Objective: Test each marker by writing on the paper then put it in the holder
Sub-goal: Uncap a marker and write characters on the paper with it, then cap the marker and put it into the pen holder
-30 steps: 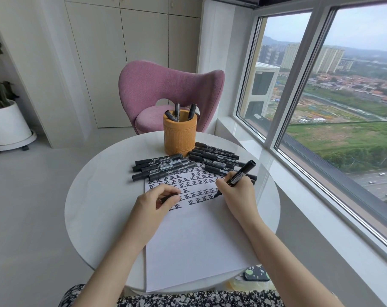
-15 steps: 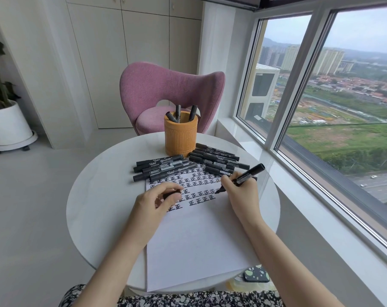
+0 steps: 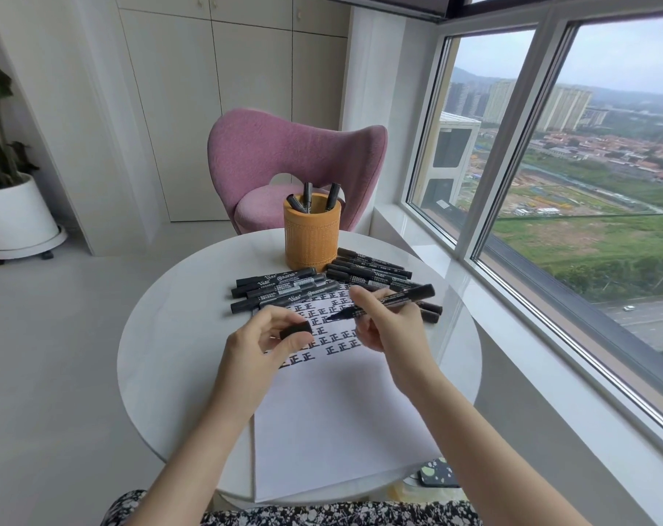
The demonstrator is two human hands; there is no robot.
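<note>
Plant pot (image 3: pixel 16 218) stands on the floor at far left, well apart from the round white table (image 3: pixel 170 354). Over the table, the left forearm reaches in from the lower edge, wrist bent slightly, and the left hand (image 3: pixel 257 347) hovers above the paper (image 3: pixel 341 419) with fingers curled, pinching a black cap (image 3: pixel 295 330) between thumb and fingertips. The cap's open end points right. Just beyond that hand, a row of capped markers (image 3: pixel 280 288) lies across the paper's far left corner. Behind them, a pink chair (image 3: pixel 295 157) faces the table, and an orange holder (image 3: pixel 312 241) stands upright at the table's far side with three markers (image 3: pixel 309 197) leaning inside. The paper's upper half carries rows of black written characters; its lower half is blank and hangs past the near edge.

To the right, the right forearm angles in from the lower right corner. The right hand (image 3: pixel 392 332) is raised off the sheet, gripping an uncapped marker (image 3: pixel 398 296) between thumb and fingers. The marker lies nearly level in the air, its tip aimed left at the cap, near it but apart. A second heap of markers (image 3: pixel 371 269) sits behind that hand, beside the holder. A window (image 3: pixel 588 184) fills the right side.
</note>
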